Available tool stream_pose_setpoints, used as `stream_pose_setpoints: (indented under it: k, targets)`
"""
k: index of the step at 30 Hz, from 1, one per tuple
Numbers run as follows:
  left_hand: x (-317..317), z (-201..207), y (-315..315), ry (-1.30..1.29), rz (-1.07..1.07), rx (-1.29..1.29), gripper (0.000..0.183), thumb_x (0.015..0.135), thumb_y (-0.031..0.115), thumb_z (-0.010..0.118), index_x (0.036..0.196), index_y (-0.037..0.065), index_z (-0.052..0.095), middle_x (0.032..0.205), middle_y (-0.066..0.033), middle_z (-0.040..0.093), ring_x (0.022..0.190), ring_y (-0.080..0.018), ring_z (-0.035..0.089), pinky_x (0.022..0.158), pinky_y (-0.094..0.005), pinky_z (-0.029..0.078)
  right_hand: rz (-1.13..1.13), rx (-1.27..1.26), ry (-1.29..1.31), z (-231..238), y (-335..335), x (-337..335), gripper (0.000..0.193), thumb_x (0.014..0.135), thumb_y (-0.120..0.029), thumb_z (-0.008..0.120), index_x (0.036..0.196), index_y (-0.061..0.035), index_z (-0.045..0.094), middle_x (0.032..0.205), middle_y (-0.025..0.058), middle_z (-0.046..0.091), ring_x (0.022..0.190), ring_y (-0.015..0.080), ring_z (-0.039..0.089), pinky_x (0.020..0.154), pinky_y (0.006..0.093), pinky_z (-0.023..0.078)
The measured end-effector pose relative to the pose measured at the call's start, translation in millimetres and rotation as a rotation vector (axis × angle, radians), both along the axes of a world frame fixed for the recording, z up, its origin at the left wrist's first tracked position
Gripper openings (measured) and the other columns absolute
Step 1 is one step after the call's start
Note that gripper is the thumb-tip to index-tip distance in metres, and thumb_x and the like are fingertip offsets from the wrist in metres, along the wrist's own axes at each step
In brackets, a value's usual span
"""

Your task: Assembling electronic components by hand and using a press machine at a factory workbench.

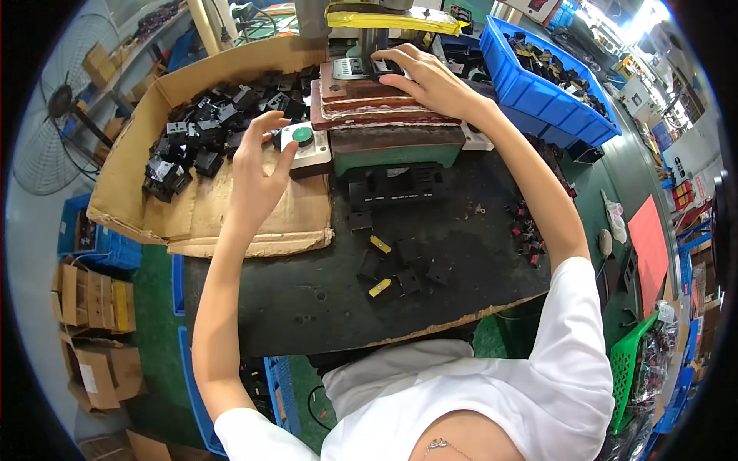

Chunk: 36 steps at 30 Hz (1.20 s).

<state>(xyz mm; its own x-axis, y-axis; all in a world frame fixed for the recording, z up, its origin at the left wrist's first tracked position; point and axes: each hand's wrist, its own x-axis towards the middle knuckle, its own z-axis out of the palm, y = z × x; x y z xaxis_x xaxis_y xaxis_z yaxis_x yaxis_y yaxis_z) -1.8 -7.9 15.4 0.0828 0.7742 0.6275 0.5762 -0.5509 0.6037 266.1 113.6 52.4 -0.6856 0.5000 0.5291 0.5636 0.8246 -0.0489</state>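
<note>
Left hand: the left hand (257, 169), left of centre in the upper half, is half open, thumb and fingers well parted, with nothing seen in its grasp; whether it touches the white control box (314, 160) beside it, I cannot tell.
Green button: the round green button (302, 136) tops that box, just right of the left thumb.
Right hand: the right hand (442, 86), upper centre, is partly curled, thumb and fingers apart over a dark part (387, 67); whether it grips the part is unclear.
Dark part: it sits at upper centre, on the stacked brown plates (392, 107), next to a pale slotted piece (350, 70).
Press head: wrapped in yellow tape (396, 21), at the top edge.
Cardboard tray: the tray (123, 196), upper left, bears a heap of black parts (204, 127).
Black tabletop: the tabletop (269, 307) fills the centre, with a long black housing (400, 184) and two small yellow pieces (380, 244).
Blue bin: the bin (530, 92), upper right, is full of small parts.
</note>
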Motion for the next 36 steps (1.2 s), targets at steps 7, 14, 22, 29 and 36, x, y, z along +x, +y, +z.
stream_pose_setpoints:
  k: [7,14,22,29,36]
  targets:
    - [5.9,-6.6,-0.1,-0.108,-0.174,-0.131,0.023,0.087,0.013,0.055,0.106,0.001,0.052,0.093,-0.0092,0.062,0.088,-0.0173,0.059,0.078,-0.0305,0.046,-0.09,0.271,0.062,21.5,-31.2,-3.8,0.037,0.088,-0.029,0.052,0.118,-0.0095,0.047,0.105,0.0155,0.049,0.095,0.0313,0.051,0.081,0.0384,0.042]
    - [37.7,-7.0,-29.5,-0.462,-0.45,-0.538,0.02,0.083,0.014,0.062,0.098,0.001,0.057,0.082,-0.003,0.063,0.069,-0.0079,0.059,0.059,-0.0208,0.045,-0.052,0.289,0.018,-1.7,-151.2,-14.7,0.058,0.066,-0.03,0.068,0.118,-0.0111,0.052,0.114,0.0097,0.048,0.101,0.028,0.048,0.087,0.0401,0.039]
    - [55.4,-14.9,-43.6,0.098,-0.168,-0.019,0.016,0.073,0.008,0.071,0.078,-0.002,0.06,0.061,-0.0088,0.056,0.048,-0.0132,0.053,0.045,-0.0232,0.041,-0.028,0.143,0.279,-33.0,-155.1,-7.0,0.045,0.062,-0.016,0.076,0.103,-0.0092,0.059,0.09,0.0049,0.051,0.078,0.0217,0.049,0.069,0.0323,0.039]
    - [57.5,-20.8,-42.8,0.19,-0.197,0.09,0.016,0.071,0.001,0.07,0.075,-0.004,0.056,0.06,-0.0101,0.052,0.049,-0.0173,0.053,0.045,-0.0246,0.042,-0.005,0.076,0.387,-34.0,-154.3,-10.7,0.03,0.06,-0.015,0.076,0.086,-0.0084,0.06,0.08,0.0033,0.05,0.07,0.0204,0.046,0.063,0.0298,0.037]
    - [58.6,-23.9,-40.8,0.179,-0.198,0.207,0.016,0.07,0.007,0.069,0.07,0.0,0.054,0.058,-0.0081,0.049,0.046,-0.0236,0.049,0.042,-0.031,0.038,-0.029,0.098,0.361,-29.1,-158.6,-11.3,0.026,0.063,-0.018,0.074,0.083,-0.009,0.06,0.079,0.0023,0.05,0.069,0.0193,0.046,0.064,0.0302,0.034]
